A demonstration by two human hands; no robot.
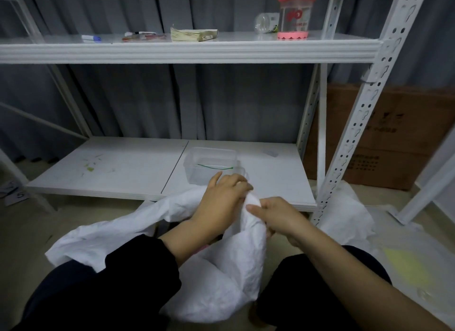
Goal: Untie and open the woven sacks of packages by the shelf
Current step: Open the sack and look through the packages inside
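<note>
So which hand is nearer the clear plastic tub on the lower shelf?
Left. The left hand overlaps the clear plastic tub's near edge; the right hand is lower, farther toward the person.

The sack [221, 276] is white, woven and crumpled, lying on the floor between the person's knees, just in front of the shelf's [172, 51] bottom board. Its top is gathered into a twisted neck that rises toward the board's edge. To the left its fabric spreads loose across the floor. Something pink shows in a gap below the neck.
</note>
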